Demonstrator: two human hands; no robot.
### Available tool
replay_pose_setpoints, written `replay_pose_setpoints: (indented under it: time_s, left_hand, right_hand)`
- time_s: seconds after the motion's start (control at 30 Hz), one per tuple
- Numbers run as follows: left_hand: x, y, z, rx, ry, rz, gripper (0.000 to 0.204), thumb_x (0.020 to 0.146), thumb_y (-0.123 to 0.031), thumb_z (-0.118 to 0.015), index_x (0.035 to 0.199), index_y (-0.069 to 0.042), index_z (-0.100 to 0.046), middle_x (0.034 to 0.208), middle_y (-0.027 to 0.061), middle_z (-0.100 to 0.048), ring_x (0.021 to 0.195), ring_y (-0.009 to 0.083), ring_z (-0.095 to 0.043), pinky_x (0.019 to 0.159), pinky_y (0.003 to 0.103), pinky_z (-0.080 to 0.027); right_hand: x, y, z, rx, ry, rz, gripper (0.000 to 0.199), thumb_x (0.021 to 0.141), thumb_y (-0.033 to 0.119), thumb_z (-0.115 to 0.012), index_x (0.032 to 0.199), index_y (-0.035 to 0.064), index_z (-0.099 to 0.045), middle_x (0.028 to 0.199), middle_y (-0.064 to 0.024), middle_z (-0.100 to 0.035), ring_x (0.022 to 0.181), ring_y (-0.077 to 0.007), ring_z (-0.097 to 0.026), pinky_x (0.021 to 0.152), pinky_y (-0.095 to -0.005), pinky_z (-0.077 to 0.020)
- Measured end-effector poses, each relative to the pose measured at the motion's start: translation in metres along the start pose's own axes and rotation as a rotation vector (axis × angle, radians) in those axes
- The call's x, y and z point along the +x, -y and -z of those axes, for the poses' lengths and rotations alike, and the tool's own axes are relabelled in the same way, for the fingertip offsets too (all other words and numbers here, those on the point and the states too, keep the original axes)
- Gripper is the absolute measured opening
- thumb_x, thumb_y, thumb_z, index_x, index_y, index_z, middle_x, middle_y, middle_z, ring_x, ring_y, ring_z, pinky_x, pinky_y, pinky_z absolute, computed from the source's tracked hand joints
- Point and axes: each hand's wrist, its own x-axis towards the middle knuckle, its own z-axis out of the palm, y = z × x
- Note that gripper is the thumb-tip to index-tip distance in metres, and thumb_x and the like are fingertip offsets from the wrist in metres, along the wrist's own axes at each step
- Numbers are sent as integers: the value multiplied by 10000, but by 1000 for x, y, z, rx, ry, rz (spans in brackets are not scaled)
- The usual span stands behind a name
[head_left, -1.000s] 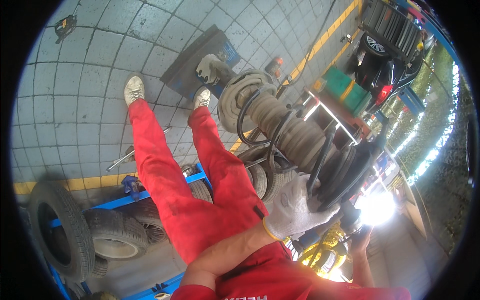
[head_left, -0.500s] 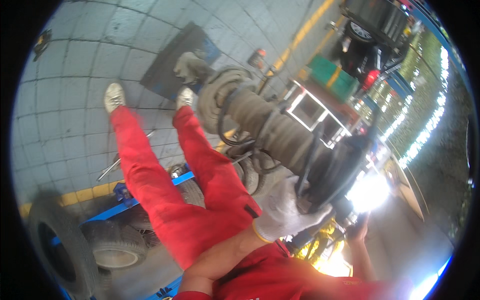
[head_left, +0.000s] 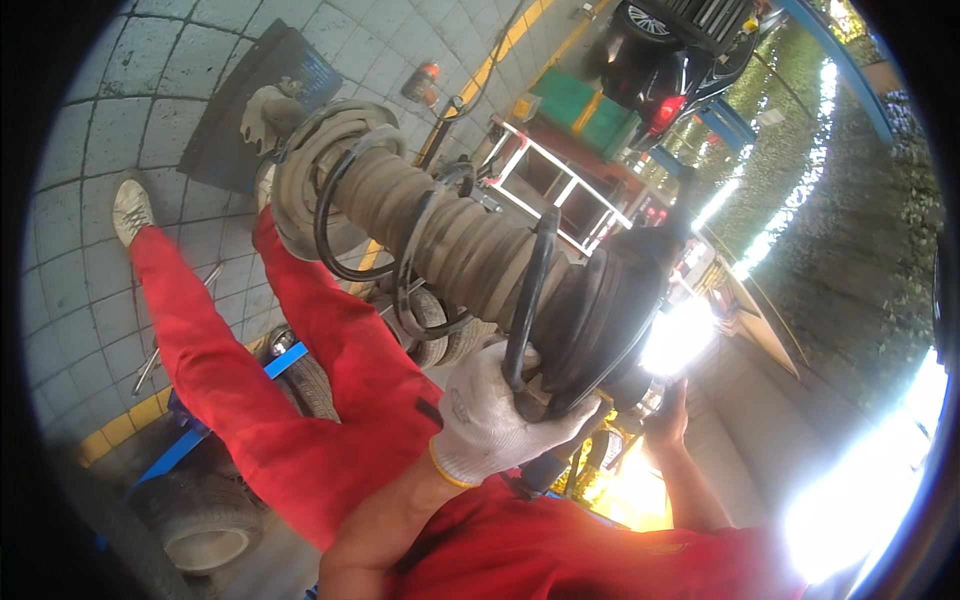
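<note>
A dusty suspension strut (head_left: 450, 225) slants across the middle of the view, with a ribbed boot down its length. Around the boot winds a black coil spring (head_left: 407, 262). My left hand (head_left: 500, 415), in a white knitted glove with a yellow cuff, is closed on the spring's end coil beside the strut's black ribbed end. To its right is my right hand (head_left: 668, 412), raised beside a bright glare. Its fingers look curled round something dark, but glare and shadow hide what that is.
Beyond the strut lie a dark mat (head_left: 262, 105), an orange-and-grey tool (head_left: 421, 84) and a white metal frame (head_left: 560, 190). A green box (head_left: 585, 113) and a black car (head_left: 655, 70) stand farther off. Tyres (head_left: 205, 530) sit by a blue rail (head_left: 170, 460) at lower left.
The whole view has shifted, so the strut, both hands and my legs appear farther left. My left hand keeps its hold on the spring, and the strut looks sharper.
</note>
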Motion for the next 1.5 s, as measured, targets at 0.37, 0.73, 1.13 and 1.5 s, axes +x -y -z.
replay_pose_setpoints:
  time_s: [0.37,0.73,1.13,1.5]
  left_hand:
    - [5,-3,4,-24,-25,84,521,725,-349,-1070,906,-73,-667,815,28,-701,684,220,-678,645,377,-557]
    - [2,0,9,37,5,0,653,760,-348,-1071,1065,-22,-594,820,25,-698,617,155,-682,579,335,-555]
    - [-1,16,16,167,110,-81,825,670,-416,-1107,1127,-15,-551,873,55,-709,668,199,-709,624,339,-580]
    - [-6,2,0,92,22,150,756,735,-267,-1042,1242,5,-552,950,109,-797,802,212,-791,774,371,-635]
  right_hand:
    - [3,-3,2,188,68,-41,814,1160,691,-431,1530,-14,-602,1476,-157,-688,1340,-300,-677,1151,-481,-540]
    - [1,-4,2,228,94,11,787,1166,682,-424,1481,-10,-628,1431,-158,-708,1305,-313,-692,1158,-490,-536]
    - [0,-15,0,157,-5,64,756,1169,647,-458,1422,-41,-642,1380,-171,-710,1242,-279,-690,1099,-449,-550]
    - [23,-29,4,435,33,-169,759,1152,673,-487,1391,-28,-658,1362,-190,-688,995,-299,-742,812,-441,-619]
